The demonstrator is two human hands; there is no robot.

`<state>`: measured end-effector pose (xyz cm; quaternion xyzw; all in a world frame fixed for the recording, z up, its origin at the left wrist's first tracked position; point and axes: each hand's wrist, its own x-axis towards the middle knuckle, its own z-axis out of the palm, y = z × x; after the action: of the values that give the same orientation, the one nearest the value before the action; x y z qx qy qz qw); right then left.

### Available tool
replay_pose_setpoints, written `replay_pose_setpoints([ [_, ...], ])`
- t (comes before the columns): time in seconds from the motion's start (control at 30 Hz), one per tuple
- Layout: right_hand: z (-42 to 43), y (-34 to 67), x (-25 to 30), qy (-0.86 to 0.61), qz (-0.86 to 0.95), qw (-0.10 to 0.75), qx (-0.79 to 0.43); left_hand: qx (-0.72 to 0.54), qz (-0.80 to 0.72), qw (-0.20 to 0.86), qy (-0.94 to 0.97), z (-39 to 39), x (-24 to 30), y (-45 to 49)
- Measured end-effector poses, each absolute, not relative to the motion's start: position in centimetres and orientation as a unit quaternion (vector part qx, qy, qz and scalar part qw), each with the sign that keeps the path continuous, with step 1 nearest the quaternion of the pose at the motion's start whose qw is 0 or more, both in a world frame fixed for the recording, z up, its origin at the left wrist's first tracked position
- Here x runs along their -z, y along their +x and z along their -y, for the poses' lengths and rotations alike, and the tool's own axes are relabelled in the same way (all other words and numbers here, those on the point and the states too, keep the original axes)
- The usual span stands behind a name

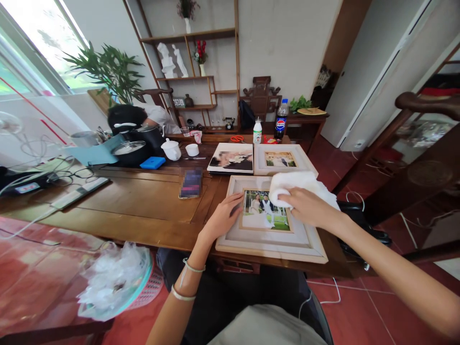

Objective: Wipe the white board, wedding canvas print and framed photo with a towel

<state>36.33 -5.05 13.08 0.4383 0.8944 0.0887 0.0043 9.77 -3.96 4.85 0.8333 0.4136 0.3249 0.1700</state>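
Observation:
A wide pale picture frame (230, 243) lies flat at the table's near edge, with a wedding photo (266, 213) in its middle. My left hand (224, 215) rests with fingers stretched out on the frame's left side, reaching the photo's edge. In my right hand (305, 203) is a bunched white cloth (296, 182), pressed on the upper right of the frame and photo. Part of that corner is hidden under the cloth. Just behind lie a second framed photo (280, 159) and a white-edged photo panel (231, 158).
A phone (190, 183) lies left of the frame. Farther back stand a cola bottle (281, 120), a white bottle (257, 132), a teapot (171, 149) and a blue box (152, 163). A bag-lined basket (143, 287) stands on the floor. Another person leans at the far side.

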Motion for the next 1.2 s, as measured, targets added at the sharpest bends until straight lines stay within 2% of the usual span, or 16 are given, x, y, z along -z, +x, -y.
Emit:
replay_pose_setpoints([
  [0.13,10.4,34.9,-13.7,0.419,-0.908,0.013,-0.011,-0.327,-0.412,0.169,0.834,4.0,-4.8,9.8],
  [0.27,14.6,33.6,-13.6,0.372,-0.926,-0.027,0.050,-0.325,-0.412,0.171,0.834,4.0,-4.9,9.8],
  [0.43,15.4,33.4,-12.0,0.367,-0.923,-0.075,0.087,-0.322,-0.409,0.174,0.836,4.0,-5.0,9.7],
  [0.63,13.8,34.4,-11.3,0.379,-0.919,-0.087,0.066,-0.313,-0.403,0.170,0.843,3.8,-4.9,9.5],
  [0.97,4.6,36.5,-9.8,0.426,-0.899,-0.065,-0.081,-0.313,-0.393,0.159,0.850,3.6,-4.5,9.4],
  [1.2,10.9,34.2,-11.7,0.359,-0.931,-0.056,0.041,-0.319,-0.399,0.160,0.845,3.7,-4.5,9.5],
])
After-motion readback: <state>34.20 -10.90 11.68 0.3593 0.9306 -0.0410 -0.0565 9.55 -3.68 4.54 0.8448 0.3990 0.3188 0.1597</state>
